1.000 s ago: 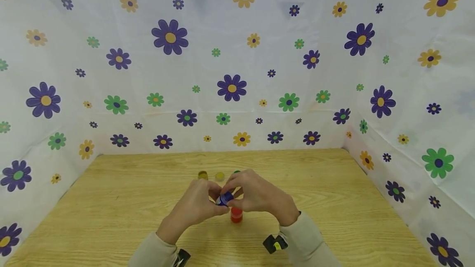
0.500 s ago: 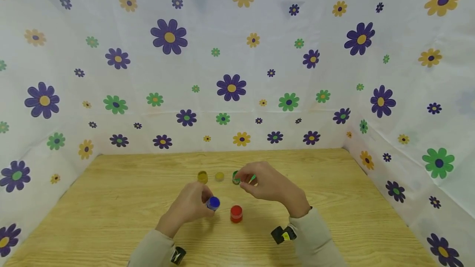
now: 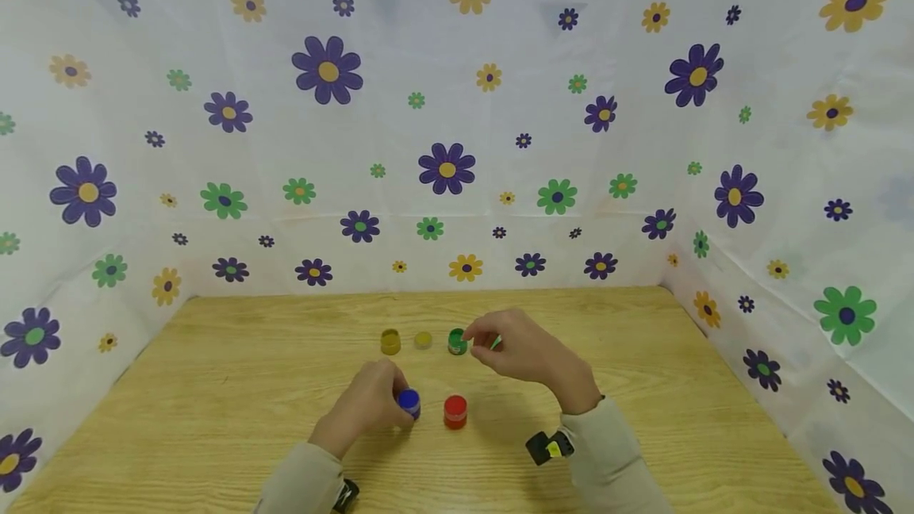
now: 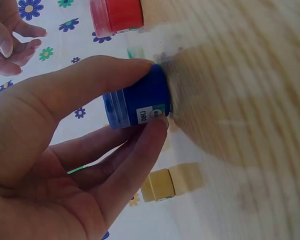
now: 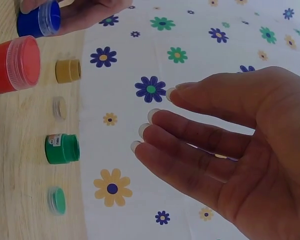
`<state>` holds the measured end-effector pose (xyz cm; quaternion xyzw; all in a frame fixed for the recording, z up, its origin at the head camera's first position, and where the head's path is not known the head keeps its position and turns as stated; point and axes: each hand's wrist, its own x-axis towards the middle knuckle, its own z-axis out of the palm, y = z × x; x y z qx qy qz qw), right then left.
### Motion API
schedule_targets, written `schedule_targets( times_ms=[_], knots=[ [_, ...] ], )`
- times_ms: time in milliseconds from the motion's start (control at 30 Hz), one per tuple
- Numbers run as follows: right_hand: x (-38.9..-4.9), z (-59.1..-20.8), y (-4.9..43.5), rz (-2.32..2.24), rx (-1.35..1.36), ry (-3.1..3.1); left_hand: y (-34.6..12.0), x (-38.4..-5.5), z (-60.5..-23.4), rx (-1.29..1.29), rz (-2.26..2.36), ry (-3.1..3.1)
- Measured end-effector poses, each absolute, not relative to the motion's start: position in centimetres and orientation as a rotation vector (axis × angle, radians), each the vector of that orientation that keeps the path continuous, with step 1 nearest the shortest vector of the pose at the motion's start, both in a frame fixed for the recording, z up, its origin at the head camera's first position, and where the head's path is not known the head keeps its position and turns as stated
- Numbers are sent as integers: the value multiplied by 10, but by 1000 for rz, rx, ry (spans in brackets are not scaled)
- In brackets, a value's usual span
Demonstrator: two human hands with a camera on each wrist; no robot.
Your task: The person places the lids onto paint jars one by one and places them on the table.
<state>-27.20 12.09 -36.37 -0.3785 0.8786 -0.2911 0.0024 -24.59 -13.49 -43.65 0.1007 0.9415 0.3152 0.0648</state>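
My left hand [image 3: 367, 403] grips a small blue paint jar [image 4: 145, 97] with thumb and fingertips, its base right at the tabletop. The jar wears its lid and a small white label. My right hand [image 3: 524, 347] is raised over the table with fingers loosely bent and nothing between them. Just left of its fingertips in the head view stands an uncapped green jar [image 3: 457, 342]. A lidded red jar [image 3: 455, 412] stands to the right of the blue one.
Farther back on the wooden table [image 3: 250, 387] stand an uncapped yellow jar [image 3: 389, 342] and its lid [image 3: 423, 340]. A green lid [image 5: 56, 200] lies beside the green jar. Flowered white cloth [image 3: 385, 125] rises behind the table.
Both hands were together on the blue jar. The right hand has let go and moved right and back; the left has brought the jar left and down to the table.
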Motion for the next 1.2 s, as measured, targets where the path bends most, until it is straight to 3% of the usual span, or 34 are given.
schedule_targets(
  times_ms=[333, 533, 833, 1200],
  knots=[
    [-276, -368, 118, -882, -1155, 2729, -149, -250, -421, 295, 932, 2855],
    [-282, -372, 109, -834, -1213, 2714, -173, -272, -406, 252, 973, 2930],
    [-308, -375, 80, -690, -1246, 2719, -188, -323, -431, 94, 1037, 2837],
    [-354, -381, 39, -515, -1132, 2670, -183, -347, -442, 125, 1109, 2768]
  ],
)
